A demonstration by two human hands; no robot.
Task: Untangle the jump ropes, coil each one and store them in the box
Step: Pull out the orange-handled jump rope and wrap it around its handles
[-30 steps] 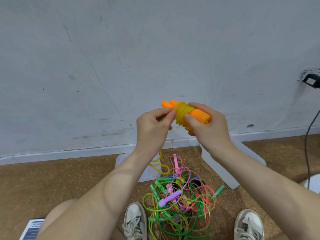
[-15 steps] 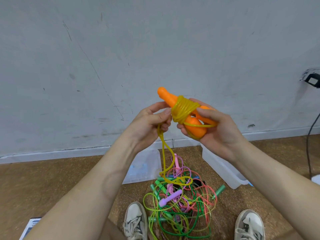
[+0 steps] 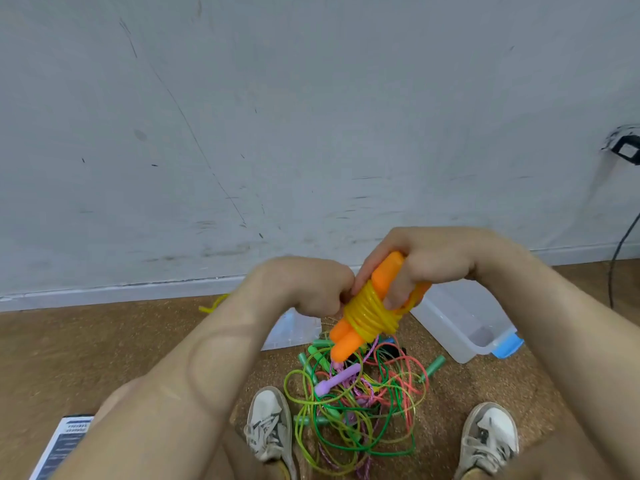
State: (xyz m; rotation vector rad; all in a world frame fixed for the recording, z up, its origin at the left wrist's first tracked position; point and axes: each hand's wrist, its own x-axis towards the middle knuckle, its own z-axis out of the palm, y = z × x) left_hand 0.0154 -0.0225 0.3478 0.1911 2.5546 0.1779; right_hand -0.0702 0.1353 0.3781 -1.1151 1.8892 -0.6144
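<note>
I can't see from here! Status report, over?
Right grip holds orange handles. Left grip pinches yellow rope, wound round them. Tangled pile and clear box on floor.

Left hand's fingers are curled out of sight beside the coiled yellow rope, so their hold cannot be told. Left of that rope, the lid is half covered by a forearm; lower left, a booklet is cut off.

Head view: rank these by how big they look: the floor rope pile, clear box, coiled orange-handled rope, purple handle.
1. rope pile
2-3. clear box and coiled orange-handled rope look about alike; the rope is held nearer the camera, so I won't rank them.
4. purple handle
</note>
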